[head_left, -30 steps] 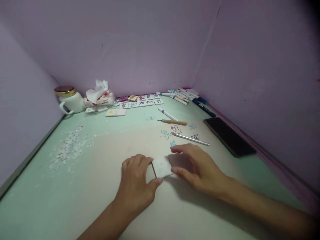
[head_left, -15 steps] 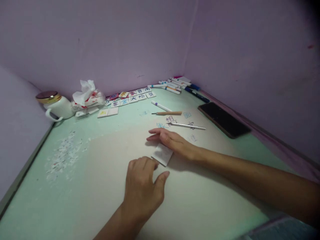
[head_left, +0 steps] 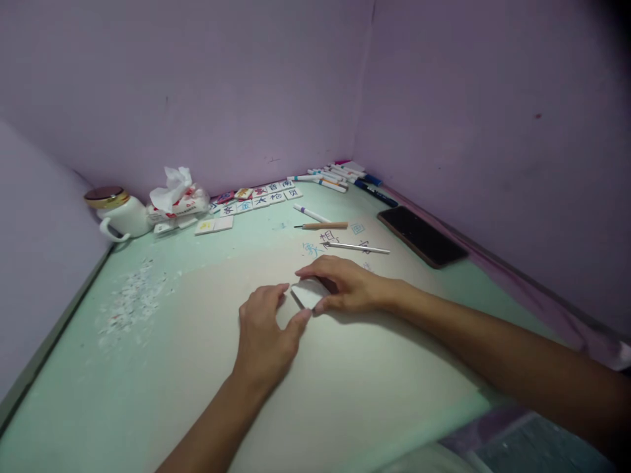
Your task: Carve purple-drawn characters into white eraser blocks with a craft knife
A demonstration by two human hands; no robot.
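Head view — right hand (head_left: 348,287) now gripping white tile (head_left: 309,293); left hand (head_left: 265,334) open — closer.

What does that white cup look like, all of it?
The cup is smooth and shiny white, maybe ceramic, with a curved handle facing us. A dark reddish lid with a shiny gold rim covers its top. It seems to stand upright at the table's far left, beside the tissue pack. Nobody's touching it.

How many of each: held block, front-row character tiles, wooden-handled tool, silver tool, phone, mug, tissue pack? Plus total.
Held block: 1
Front-row character tiles: 5
Wooden-handled tool: 1
Silver tool: 1
Phone: 1
Mug: 1
Tissue pack: 1
Total: 11
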